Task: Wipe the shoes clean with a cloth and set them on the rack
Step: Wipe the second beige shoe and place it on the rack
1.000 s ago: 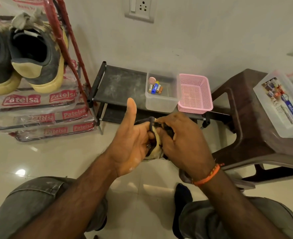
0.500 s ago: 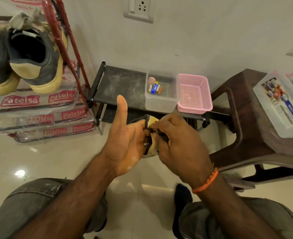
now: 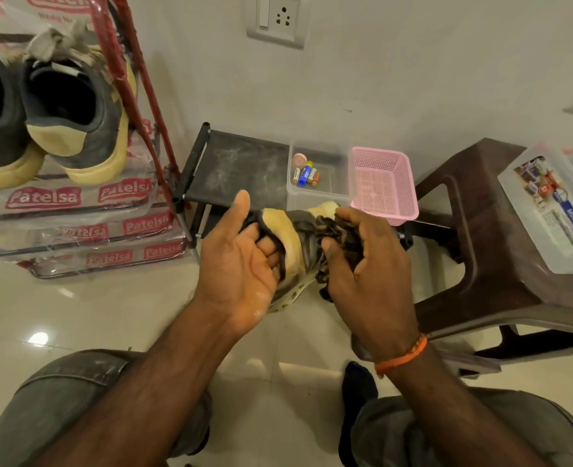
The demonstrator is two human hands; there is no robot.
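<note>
Left fingers (image 3: 267, 249) curled into the opening of a small shoe (image 3: 293, 244), thumb sticking straight up and clear of it. Left hand (image 3: 241, 261) palm toward the camera, gripping the shoe at its yellow heel patch. Right fingers (image 3: 337, 254) bunched tight round a dark mottled cloth (image 3: 334, 230), pressing it against the grey side of the shoe. Right hand (image 3: 366, 264) back toward the camera, an orange wristband (image 3: 401, 357) at the wrist.

Shoe held in the air between both hands, above the pale tiled floor (image 3: 76, 315), in front of a low black stand (image 3: 238, 166). Pale sole edge showing below the left palm.

On the stand: a clear tub (image 3: 318, 193) with a few batteries (image 3: 307, 175) and a round pink piece inside, and a pink basket (image 3: 382, 183) just beside it on the right.

Far left: a red-framed rack (image 3: 123, 79) wrapped in printed plastic, with a pair of grey-and-yellow shoes (image 3: 73, 119) on an upper shelf, heels toward the camera, laces loose.

Right side: a brown plastic stool (image 3: 473, 230) with a clear lidded box (image 3: 554, 210) lying on top, tilted.

On the wall above: a white switch and socket plate (image 3: 276, 18).

Bottom of view: both knees in grey trousers (image 3: 59, 399), and a dark sock (image 3: 357, 385) on the floor between them.
</note>
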